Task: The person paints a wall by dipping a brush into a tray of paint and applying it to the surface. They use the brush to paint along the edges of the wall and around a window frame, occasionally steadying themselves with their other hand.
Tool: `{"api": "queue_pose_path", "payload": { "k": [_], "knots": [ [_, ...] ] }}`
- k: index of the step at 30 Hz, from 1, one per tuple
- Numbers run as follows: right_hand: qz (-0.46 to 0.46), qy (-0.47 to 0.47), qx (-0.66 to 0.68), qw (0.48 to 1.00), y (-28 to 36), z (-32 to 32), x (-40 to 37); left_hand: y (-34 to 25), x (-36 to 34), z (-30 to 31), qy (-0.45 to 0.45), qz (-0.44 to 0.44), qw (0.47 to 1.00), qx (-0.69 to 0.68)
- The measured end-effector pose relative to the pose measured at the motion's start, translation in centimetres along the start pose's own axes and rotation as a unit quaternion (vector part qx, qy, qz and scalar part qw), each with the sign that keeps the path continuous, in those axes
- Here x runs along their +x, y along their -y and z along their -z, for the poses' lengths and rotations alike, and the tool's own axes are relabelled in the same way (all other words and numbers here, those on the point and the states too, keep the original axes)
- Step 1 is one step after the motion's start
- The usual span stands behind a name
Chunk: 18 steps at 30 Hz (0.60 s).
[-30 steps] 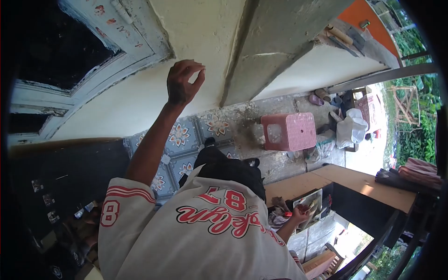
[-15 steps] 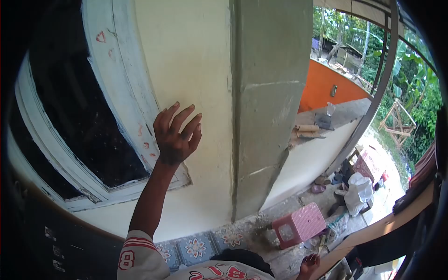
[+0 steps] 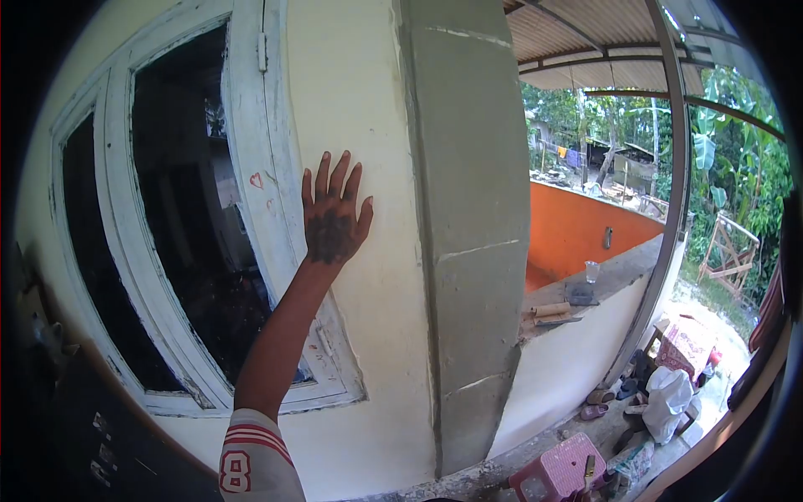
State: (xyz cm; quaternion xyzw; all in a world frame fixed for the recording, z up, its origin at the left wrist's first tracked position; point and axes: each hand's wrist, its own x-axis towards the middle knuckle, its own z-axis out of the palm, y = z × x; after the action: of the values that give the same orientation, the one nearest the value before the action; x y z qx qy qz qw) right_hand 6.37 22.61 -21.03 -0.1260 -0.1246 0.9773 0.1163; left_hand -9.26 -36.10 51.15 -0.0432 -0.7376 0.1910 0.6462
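My left hand [image 3: 333, 219] is raised against the cream wall [image 3: 355, 109], fingers stretched out and apart, palm toward the wall. Nothing is in it. Dark smudges cover the back of this hand. Just left of it stands a white-painted window frame [image 3: 272, 142] with worn paint and small red marks. A small yellowish and dark brush-like tool [image 3: 590, 468] shows in front of the pink stool [image 3: 556, 466] at the bottom. My right hand [image 3: 577, 497] barely shows at the lower edge beneath this tool and appears to hold it; its fingers are mostly cut off.
A grey-green pillar [image 3: 473, 209] rises right of the cream wall. Beyond it, a low wall carries a clear plastic cup [image 3: 592, 271] and loose pieces on its ledge. Shoes, a white sack [image 3: 669, 402] and other clutter lie on the floor at lower right.
My view has tilted up. My left hand has gone from loosely bent fingers to straightened ones, higher along the wall. My right hand has mostly dropped out of the frame.
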Motion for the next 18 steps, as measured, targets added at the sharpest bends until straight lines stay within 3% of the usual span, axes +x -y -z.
{"api": "queue_pose_path", "payload": {
  "k": [6, 7, 8, 13, 18],
  "knots": [
    [-0.035, 0.056, -0.091, 0.994, -0.6, -10.6, 0.1, 2.7, 3.2, -1.2, 0.018, 0.01, 0.999, 0.045],
    [-0.025, -0.002, -0.128, 0.991, -1.4, -13.5, -0.2, 3.0, 3.5, -1.5, 0.016, 0.009, 0.998, 0.052],
    [-0.013, -0.002, -0.161, 0.987, -2.2, -17.4, -0.9, 3.3, 3.8, -1.9, 0.014, 0.01, 0.998, 0.06],
    [-0.065, 0.152, -0.227, 0.96, -3.0, -33.1, -0.2, 3.2, 4.0, -2.9, 0.036, 0.013, 0.998, 0.059],
    [-0.014, 0.241, -0.294, 0.925, -5.2, -43.8, -0.1, 3.4, 3.6, -3.5, 0.007, 0.005, 0.999, 0.033]
  ]
}}
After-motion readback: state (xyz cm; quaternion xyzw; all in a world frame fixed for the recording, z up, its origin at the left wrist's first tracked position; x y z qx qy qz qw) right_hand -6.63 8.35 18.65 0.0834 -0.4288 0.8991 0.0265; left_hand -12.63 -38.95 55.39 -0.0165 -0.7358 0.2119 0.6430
